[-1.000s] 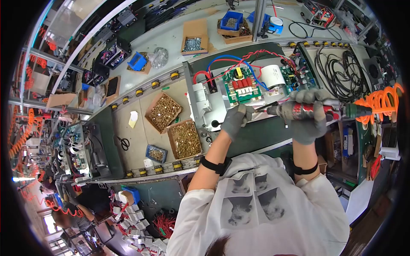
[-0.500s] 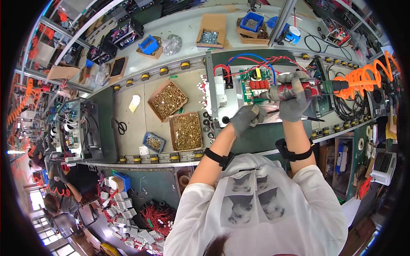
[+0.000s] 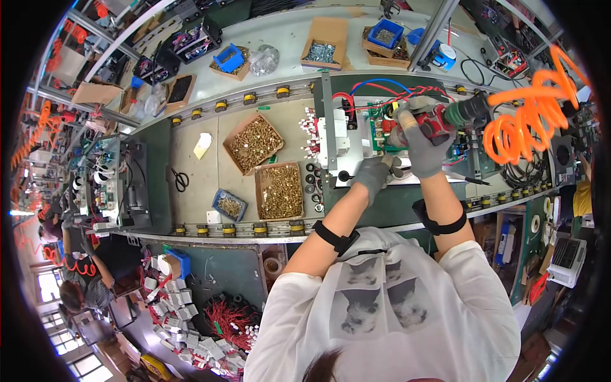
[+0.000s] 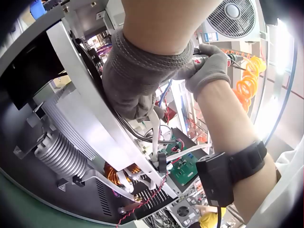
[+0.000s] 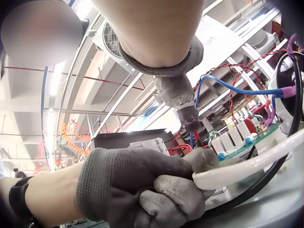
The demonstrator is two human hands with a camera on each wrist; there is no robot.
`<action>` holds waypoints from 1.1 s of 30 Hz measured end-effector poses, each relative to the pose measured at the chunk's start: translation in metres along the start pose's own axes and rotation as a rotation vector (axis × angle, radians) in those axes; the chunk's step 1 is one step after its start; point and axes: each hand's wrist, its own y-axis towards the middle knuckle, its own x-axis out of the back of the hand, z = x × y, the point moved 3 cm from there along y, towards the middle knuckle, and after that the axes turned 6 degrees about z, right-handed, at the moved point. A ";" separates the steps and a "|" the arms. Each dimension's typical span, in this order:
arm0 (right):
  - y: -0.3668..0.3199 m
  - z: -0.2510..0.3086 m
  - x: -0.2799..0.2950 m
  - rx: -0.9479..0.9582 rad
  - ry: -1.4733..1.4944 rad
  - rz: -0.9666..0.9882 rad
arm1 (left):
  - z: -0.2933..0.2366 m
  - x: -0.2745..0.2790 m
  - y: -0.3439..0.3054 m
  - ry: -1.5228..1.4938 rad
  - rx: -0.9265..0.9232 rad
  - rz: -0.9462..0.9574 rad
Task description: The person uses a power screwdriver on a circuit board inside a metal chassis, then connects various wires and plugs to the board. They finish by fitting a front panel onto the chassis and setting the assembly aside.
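Note:
My gloved right hand (image 3: 422, 145) grips a red power driver (image 3: 436, 122) fed by an orange coiled hose (image 3: 528, 124). The tool slants down to the left over a green circuit board (image 5: 254, 145) inside an open metal chassis (image 3: 358, 145). Its nose (image 5: 191, 118) points downward in the right wrist view, above the fingers of the other hand. At the near edge of the chassis my gloved left hand (image 3: 374, 174) pinches the end of a white sleeved lead (image 5: 247, 165) with curled fingers. A black cable (image 5: 259, 187) runs beside that lead. The driver's tip is hidden behind the left hand.
Left of the chassis are two cardboard boxes of brass fasteners (image 3: 279, 191), a small blue tray (image 3: 229, 205), scissors (image 3: 181, 181) and black rings (image 3: 310, 179). Another open chassis (image 3: 105, 184) stands farther left. Rollers (image 3: 259, 228) line the bench edge. Black cables (image 3: 522, 173) lie right.
The driver has swung from lying nearly level near the front edge to slanting down over the board, the right hand moving with it. The left hand stays near the chassis edge. The head view has shifted.

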 end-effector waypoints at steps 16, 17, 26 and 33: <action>0.011 -0.021 -0.013 -0.143 -0.018 0.071 | 0.005 0.002 0.006 -0.095 0.086 0.008; 0.012 -0.023 -0.013 -0.145 -0.021 0.074 | 0.006 0.001 0.006 -0.099 0.085 0.009; 0.014 -0.021 -0.018 -0.197 -0.086 0.117 | 0.007 0.013 -0.056 -0.390 0.091 -0.196; 0.003 -0.010 -0.023 -0.023 0.004 0.109 | 0.005 0.015 -0.071 -0.548 -0.169 -0.086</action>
